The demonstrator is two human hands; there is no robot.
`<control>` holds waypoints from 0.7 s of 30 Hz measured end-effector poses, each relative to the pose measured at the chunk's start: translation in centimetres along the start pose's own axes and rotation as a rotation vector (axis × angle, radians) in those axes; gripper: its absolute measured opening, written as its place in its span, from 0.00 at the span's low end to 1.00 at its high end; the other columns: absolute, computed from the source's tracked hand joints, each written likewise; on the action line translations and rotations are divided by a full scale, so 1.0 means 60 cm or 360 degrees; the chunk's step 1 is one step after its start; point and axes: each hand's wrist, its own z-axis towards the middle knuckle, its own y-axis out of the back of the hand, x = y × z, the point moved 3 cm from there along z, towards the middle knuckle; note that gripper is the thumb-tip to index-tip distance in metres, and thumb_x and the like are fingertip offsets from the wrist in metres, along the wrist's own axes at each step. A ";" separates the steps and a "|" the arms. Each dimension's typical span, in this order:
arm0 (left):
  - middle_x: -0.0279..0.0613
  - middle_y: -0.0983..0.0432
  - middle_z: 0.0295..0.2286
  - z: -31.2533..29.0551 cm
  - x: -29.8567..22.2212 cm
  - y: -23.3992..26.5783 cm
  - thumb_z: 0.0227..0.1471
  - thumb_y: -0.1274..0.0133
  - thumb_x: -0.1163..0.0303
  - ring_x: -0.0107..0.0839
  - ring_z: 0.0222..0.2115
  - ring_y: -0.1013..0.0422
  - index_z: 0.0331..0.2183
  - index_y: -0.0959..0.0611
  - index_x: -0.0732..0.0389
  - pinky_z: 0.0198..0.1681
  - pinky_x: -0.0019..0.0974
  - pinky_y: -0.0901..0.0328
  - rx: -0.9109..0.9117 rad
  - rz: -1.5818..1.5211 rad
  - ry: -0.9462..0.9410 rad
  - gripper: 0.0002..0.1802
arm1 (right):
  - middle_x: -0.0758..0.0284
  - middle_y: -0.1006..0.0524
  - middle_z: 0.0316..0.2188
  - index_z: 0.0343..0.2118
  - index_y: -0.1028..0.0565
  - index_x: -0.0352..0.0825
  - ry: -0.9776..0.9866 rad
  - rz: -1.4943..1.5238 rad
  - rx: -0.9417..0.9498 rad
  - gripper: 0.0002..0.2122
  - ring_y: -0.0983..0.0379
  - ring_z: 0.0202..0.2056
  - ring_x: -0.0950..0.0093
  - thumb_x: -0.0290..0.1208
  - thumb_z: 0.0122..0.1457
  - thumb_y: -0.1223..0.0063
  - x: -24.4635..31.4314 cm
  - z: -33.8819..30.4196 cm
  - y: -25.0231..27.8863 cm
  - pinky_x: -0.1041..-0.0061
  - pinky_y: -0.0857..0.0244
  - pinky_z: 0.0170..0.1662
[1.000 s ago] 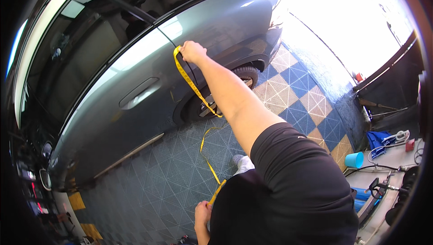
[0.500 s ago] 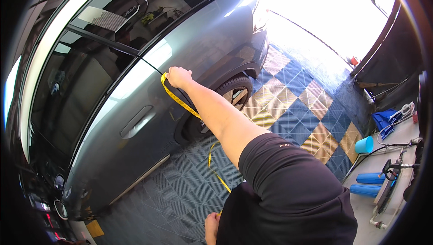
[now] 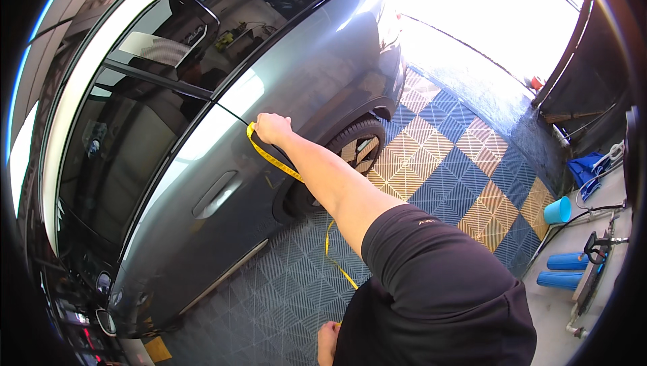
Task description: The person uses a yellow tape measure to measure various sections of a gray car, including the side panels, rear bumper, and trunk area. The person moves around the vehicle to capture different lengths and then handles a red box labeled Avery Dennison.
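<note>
My right hand (image 3: pixel 273 129) reaches out to the side of a dark grey car (image 3: pixel 323 63). Its fingers pinch a yellow tape measure (image 3: pixel 275 161) against or just off the body panel, near the rear door's edge; exact contact cannot be told. From there the tape loops down, passes behind my right forearm and hangs toward my body. Low in the view, my left hand (image 3: pixel 327 342) is curled close to my black clothing, a bit of yellow tape at its fingers. Most of that hand is cut off or hidden.
The car's door handle (image 3: pixel 216 195) and rear wheel (image 3: pixel 356 147) flank my arm. Blue and tan floor tiles (image 3: pixel 448 177) lie beyond. Along the right wall are a light blue cup (image 3: pixel 557 211), blue filter cylinders (image 3: pixel 565 269), pipes and a blue cloth (image 3: pixel 588 172).
The view has shifted slightly, so the car sits a little farther right and lower. My right hand stays by the panel with the tape; any motion of its own is slight.
</note>
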 end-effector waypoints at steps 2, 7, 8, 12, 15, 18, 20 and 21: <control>0.54 0.23 0.33 0.001 0.004 -0.006 0.52 0.46 0.67 0.50 0.37 0.27 0.36 0.19 0.66 0.41 0.45 0.33 -0.0001 0.0014 0.0026 0.12 | 0.60 0.21 0.42 0.44 0.24 0.38 -0.0003 0.0013 0.0009 0.16 0.26 0.46 0.61 0.44 0.63 0.56 -0.002 -0.002 0.002 0.54 0.41 0.51; 0.54 0.23 0.32 0.006 0.006 -0.020 0.52 0.45 0.66 0.51 0.35 0.27 0.36 0.19 0.65 0.40 0.46 0.32 -0.0003 -0.0044 0.0051 0.12 | 0.60 0.21 0.43 0.44 0.24 0.38 -0.0010 0.0016 0.0008 0.16 0.26 0.47 0.61 0.44 0.63 0.56 -0.003 0.001 0.003 0.53 0.41 0.51; 0.54 0.23 0.32 0.003 0.001 -0.018 0.52 0.45 0.66 0.51 0.35 0.27 0.36 0.19 0.65 0.40 0.46 0.32 -0.0017 -0.0059 0.0066 0.12 | 0.60 0.21 0.43 0.44 0.24 0.38 -0.0010 0.0015 0.0013 0.16 0.26 0.47 0.61 0.44 0.63 0.56 -0.001 0.000 0.003 0.53 0.41 0.51; 0.54 0.23 0.31 -0.001 -0.008 -0.020 0.52 0.46 0.66 0.52 0.35 0.27 0.36 0.19 0.64 0.40 0.46 0.32 -0.0009 -0.0043 -0.0001 0.12 | 0.59 0.22 0.43 0.44 0.25 0.38 -0.0017 0.0009 0.0031 0.16 0.26 0.47 0.60 0.45 0.63 0.56 0.002 -0.001 0.002 0.51 0.42 0.53; 0.54 0.23 0.31 0.003 0.003 -0.031 0.52 0.46 0.67 0.52 0.35 0.27 0.35 0.19 0.63 0.41 0.48 0.32 -0.0053 -0.0033 -0.0046 0.11 | 0.58 0.22 0.44 0.44 0.25 0.38 -0.0014 -0.0021 0.0012 0.17 0.27 0.48 0.58 0.45 0.63 0.56 0.008 -0.008 0.007 0.50 0.42 0.53; 0.54 0.23 0.31 0.009 0.009 -0.035 0.52 0.47 0.67 0.53 0.36 0.27 0.34 0.19 0.63 0.41 0.49 0.33 -0.0066 -0.0033 -0.0013 0.10 | 0.57 0.22 0.45 0.46 0.25 0.38 -0.0044 -0.0028 0.0043 0.17 0.27 0.50 0.58 0.44 0.63 0.56 0.006 -0.004 0.013 0.52 0.44 0.55; 0.54 0.24 0.32 0.009 -0.003 -0.031 0.52 0.48 0.67 0.53 0.36 0.28 0.34 0.19 0.63 0.41 0.50 0.33 -0.0071 -0.0058 0.0024 0.10 | 0.57 0.22 0.45 0.46 0.25 0.39 -0.0075 -0.0027 0.0062 0.17 0.27 0.49 0.59 0.45 0.63 0.56 -0.002 0.004 0.010 0.52 0.44 0.54; 0.54 0.24 0.33 0.008 -0.001 -0.035 0.53 0.48 0.67 0.53 0.37 0.28 0.34 0.20 0.63 0.41 0.50 0.34 -0.0043 -0.0084 0.0054 0.10 | 0.58 0.22 0.45 0.46 0.25 0.39 -0.0086 -0.0012 0.0092 0.17 0.27 0.50 0.59 0.45 0.63 0.56 -0.002 0.008 0.006 0.52 0.44 0.54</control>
